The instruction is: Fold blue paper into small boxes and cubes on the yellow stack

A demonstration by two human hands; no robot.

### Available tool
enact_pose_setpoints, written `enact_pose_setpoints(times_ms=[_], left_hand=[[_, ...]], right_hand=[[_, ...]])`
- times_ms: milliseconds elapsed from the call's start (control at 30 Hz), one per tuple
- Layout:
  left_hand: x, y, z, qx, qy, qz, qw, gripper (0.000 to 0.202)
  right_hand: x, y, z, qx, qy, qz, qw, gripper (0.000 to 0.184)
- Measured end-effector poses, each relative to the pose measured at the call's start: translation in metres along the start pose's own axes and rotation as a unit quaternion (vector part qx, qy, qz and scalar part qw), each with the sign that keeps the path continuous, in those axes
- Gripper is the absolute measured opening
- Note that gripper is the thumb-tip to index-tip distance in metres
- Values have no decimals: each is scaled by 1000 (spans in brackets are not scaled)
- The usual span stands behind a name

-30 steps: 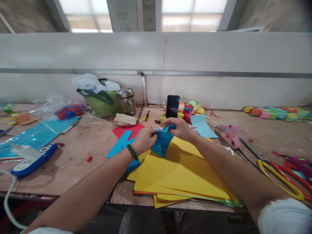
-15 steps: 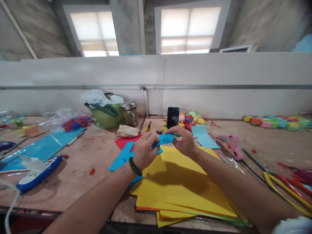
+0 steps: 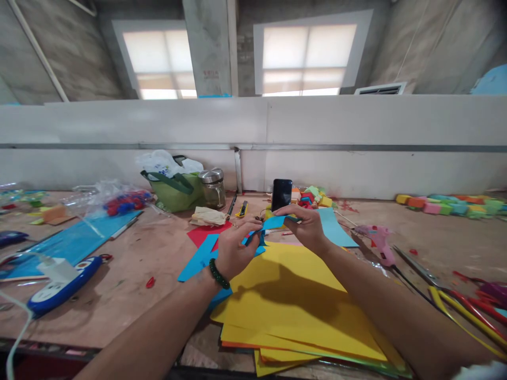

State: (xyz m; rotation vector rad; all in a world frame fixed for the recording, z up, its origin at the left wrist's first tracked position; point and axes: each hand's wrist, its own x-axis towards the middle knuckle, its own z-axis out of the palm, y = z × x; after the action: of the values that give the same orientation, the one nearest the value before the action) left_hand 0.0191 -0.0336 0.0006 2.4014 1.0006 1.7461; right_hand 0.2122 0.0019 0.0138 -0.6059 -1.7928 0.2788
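Both my hands pinch a folded piece of blue paper (image 3: 274, 222) above a stack of yellow paper (image 3: 312, 301). My left hand (image 3: 236, 247), with a dark green bead bracelet at the wrist, is closed on the paper's left end. At its right end my right hand (image 3: 308, 226) grips it between thumb and fingers. Part of the blue piece is hidden behind my left fingers. Other blue paper strips (image 3: 198, 258) lie under and beside my left hand, partly over a red sheet (image 3: 202, 235).
A phone (image 3: 282, 194) stands upright behind my hands, near small coloured paper blocks (image 3: 312, 195). At right lie a pink glue gun (image 3: 378, 241) and large scissors (image 3: 423, 272). A power strip (image 3: 63, 282), green bag (image 3: 176, 192), glass jar (image 3: 214, 191) and yellow cutter (image 3: 242, 209) sit left.
The blue paper has turned in my hands and now shows a narrower, bent band between them. My left fingers have shifted and straightened somewhat. The view has tilted up slightly.
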Motion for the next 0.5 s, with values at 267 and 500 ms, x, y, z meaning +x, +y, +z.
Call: enact_pose_setpoints(times_ms=[267,500], left_hand=[[-1,-3,1,60,9,8,998,14],[-2,-4,3,34,-63,-48,996,16]], right_hand=[[2,-13,3,-22,-34,-130,991,26],[-6,-11,9,-37,-55,-85,994,32]])
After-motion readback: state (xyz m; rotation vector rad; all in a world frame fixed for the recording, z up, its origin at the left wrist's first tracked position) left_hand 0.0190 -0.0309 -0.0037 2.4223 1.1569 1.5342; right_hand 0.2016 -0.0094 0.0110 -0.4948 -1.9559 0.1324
